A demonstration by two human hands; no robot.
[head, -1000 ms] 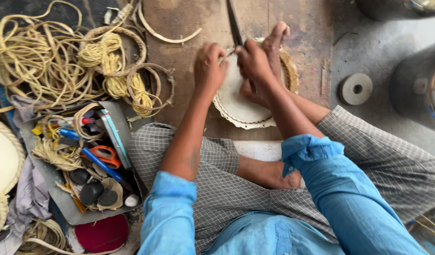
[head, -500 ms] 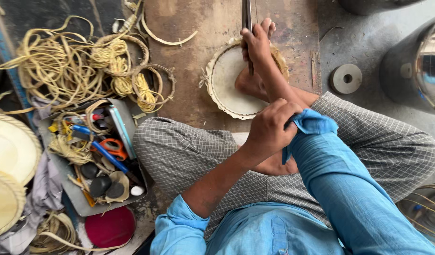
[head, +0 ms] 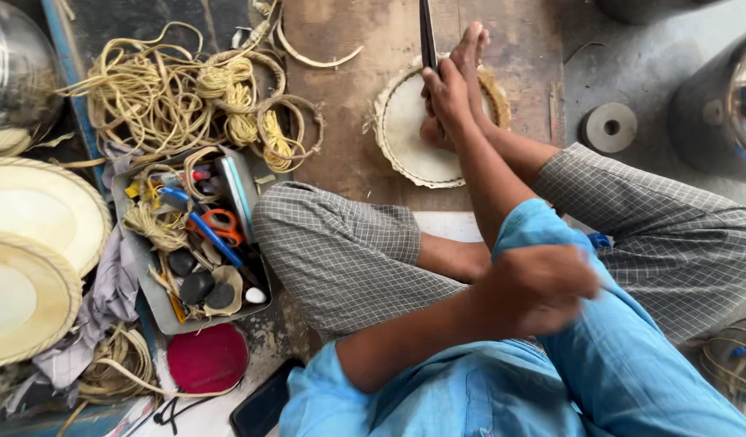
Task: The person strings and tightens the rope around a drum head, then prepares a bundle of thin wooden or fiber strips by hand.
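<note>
Nearest the camera, your left hand lay closed over the rolled cuff of the blue sleeve on your right forearm; it was blurred, and the pictures showed nothing else in its grasp. That hand was well apart from the work.

Beyond it, your right arm ran straight away from you, over your crossed legs in checked cloth, to the right hand. This hand was closed round the lower end of a dark, narrow blade, whose long axis pointed directly away from you, nearly in line with the forearm, and whose far end left the top of the frame. Whether it was a knife or a file could not be told.

Under the right hand lay the round woven tray, pale in its middle and bound with cane at its rim. It rested flat on the wooden floor, straight ahead of you and slightly left of the blade. Your foot pressed on its far right part, just beside the right hand, so the tray was pinned there.

The right hand was thus much the nearer to the tray; the left had the whole forearm between it and the tray.

Off to the left, apart from both hands, lay a metal box of tools, coils of cane, and two finished trays.
</note>
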